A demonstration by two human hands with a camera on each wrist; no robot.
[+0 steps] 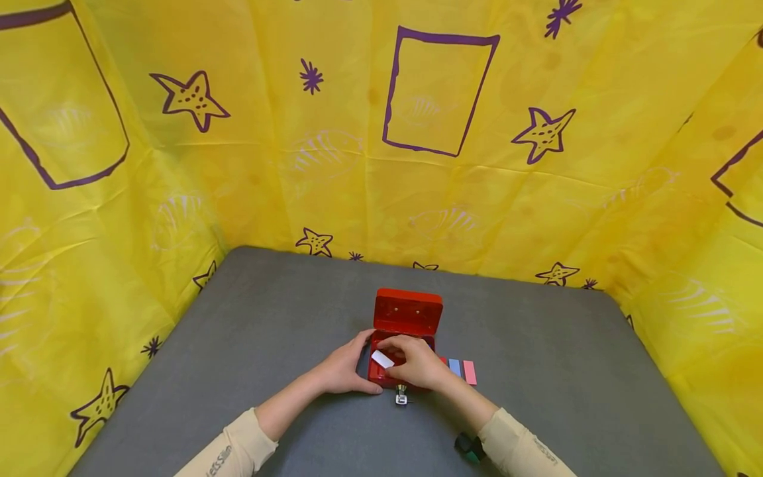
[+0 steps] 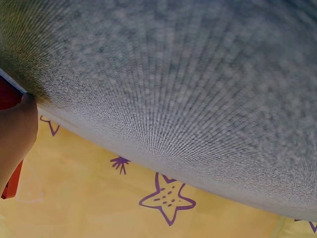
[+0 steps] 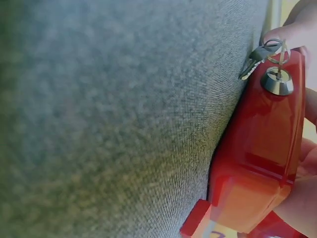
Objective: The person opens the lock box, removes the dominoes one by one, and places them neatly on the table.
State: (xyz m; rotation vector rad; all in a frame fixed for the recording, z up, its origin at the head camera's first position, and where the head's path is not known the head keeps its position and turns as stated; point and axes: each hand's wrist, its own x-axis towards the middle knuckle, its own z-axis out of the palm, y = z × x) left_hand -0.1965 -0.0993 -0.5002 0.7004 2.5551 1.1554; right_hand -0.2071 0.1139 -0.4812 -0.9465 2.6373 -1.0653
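Note:
A small red cash box point(image 1: 374, 380) stands on the grey table with its lid point(image 1: 408, 311) raised. My left hand point(image 1: 346, 369) holds the box's left side, thumb at the front corner and fingers toward the back. Over the open box, my right hand point(image 1: 417, 362) pinches a white rectangular block point(image 1: 383, 359) between thumb and fingers. That hand covers much of the inside. Keys point(image 3: 257, 57) on a ring hang from the lock point(image 3: 277, 82) on the front. In the left wrist view, only part of the left hand point(image 2: 17, 131) shows against the box.
Right of the box lie a blue block point(image 1: 455, 368), a pink block point(image 1: 469, 372) and a partly hidden red block point(image 3: 195, 218). A dark object point(image 1: 469, 447) sits by the right sleeve. Yellow patterned cloth point(image 1: 357, 185) encloses the grey table point(image 1: 286, 291).

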